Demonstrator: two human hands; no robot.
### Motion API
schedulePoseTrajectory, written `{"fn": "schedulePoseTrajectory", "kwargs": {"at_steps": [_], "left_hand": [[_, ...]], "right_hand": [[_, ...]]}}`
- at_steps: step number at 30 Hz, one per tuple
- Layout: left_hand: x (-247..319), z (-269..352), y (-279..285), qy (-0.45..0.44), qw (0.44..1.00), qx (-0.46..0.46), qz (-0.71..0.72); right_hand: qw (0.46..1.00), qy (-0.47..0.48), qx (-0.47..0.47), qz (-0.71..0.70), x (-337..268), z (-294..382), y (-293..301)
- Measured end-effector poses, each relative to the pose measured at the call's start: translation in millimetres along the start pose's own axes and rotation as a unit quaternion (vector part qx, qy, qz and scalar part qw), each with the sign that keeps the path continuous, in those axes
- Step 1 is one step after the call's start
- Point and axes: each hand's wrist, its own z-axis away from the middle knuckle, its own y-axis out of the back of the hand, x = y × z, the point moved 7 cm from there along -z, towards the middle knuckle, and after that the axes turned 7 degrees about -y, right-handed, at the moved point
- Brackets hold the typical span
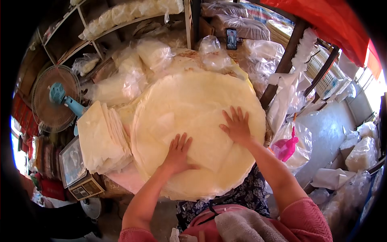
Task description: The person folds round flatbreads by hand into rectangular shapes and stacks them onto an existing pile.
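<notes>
A broad stack of thin, round, pale yellow sheets (205, 99), which look like flatbread, lies before me. My left hand (178, 155) rests palm down on the lower middle of the top sheet, thumb spread toward the right. Farther up and to the right, my right hand (237, 125) lies flat on the same sheet with its fingers apart. Neither hand holds anything. Shallow creases run across the sheet between the hands. Left of the round stack, touching or nearly touching it, sits a pile of folded sheets (99, 136) of similar colour.
Bagged goods (121, 84) crowd the far left side. A phone (231, 38) stands upright beyond the stack. To the left are a fan (56, 98) and a scale (86, 187) with a metal pan (72, 163). A pink spray bottle (284, 148) and dark posts (285, 60) stand at right.
</notes>
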Motion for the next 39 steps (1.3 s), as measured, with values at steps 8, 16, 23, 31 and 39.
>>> {"fn": "schedulePoseTrajectory", "kwargs": {"at_steps": [8,16,23,31,39], "left_hand": [[-12.8,2.2,-9.1,-0.029,0.998,0.044,-0.022],[6.0,13.6,5.1,-0.054,0.992,0.101,0.046],[-3.7,35.3,-15.3,0.061,0.794,0.185,0.575],[-29.1,27.2,-41.9,0.214,0.425,0.133,0.869],[-28.7,15.3,-36.9,0.214,0.388,0.192,0.876]], "right_hand": [[0.617,-0.383,0.016,-0.688,53.7,54.7,-15.4],[0.512,-0.359,-0.147,-0.767,-12.7,63.8,27.3],[0.770,-0.074,-0.087,-0.628,-85.3,31.9,108.1],[0.995,0.082,-0.025,-0.040,-149.9,-18.3,-20.5],[0.989,0.025,0.013,-0.143,-120.6,-24.9,-8.4]]}}
